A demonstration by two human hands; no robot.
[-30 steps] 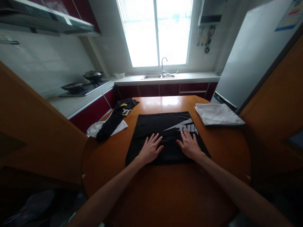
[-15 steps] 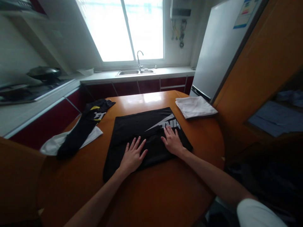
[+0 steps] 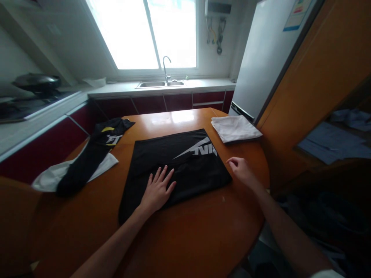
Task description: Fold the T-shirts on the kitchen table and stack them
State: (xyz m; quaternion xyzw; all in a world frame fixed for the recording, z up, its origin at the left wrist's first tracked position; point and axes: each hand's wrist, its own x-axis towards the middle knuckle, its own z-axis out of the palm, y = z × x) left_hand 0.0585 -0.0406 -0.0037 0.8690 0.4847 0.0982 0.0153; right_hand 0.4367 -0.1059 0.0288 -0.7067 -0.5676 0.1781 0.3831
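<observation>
A black folded garment [image 3: 185, 173] with a grey printed logo [image 3: 199, 148] lies flat on the table. My left hand [image 3: 157, 190] rests on its near left part, palm down with fingers spread. Just off the garment's right edge, my right hand [image 3: 240, 169] hovers with its fingers curled in. Nothing shows between those fingers, and they appear apart from the cloth.
The round wooden table [image 3: 185, 243] also carries a folded white cloth [image 3: 236, 129] at the back right. At the left lie a dark garment [image 3: 89, 156] and white fabric [image 3: 48, 179] under it. Beyond stand a sink [image 3: 153, 84] and a fridge [image 3: 255, 65].
My right hand has lifted off the printed part of the garment and moved right, its fingers curling. My left hand stays flat on the cloth. The view has shifted slightly.
</observation>
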